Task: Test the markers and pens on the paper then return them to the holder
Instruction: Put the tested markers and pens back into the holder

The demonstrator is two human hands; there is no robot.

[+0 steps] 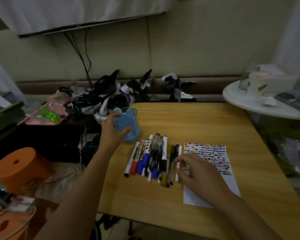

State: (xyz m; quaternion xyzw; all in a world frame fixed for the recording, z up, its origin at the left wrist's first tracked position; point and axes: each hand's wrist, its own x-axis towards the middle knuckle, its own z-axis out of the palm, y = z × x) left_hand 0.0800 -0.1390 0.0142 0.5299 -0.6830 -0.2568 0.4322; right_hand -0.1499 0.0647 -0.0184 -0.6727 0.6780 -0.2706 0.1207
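My left hand [113,131] grips the empty translucent blue plastic holder [127,124] while my right hand's fingers [181,159] pinch a thin white pen [178,163] beside the swatch-filled white paper [215,163], the row of markers and pens [154,158] unreturned on the wooden table [197,122].

A wooden table [206,122] carries a blue holder [128,123] at ten o'clock, a row of pens and markers [154,158] mid-table, paper [213,163] just beside them at three o'clock.
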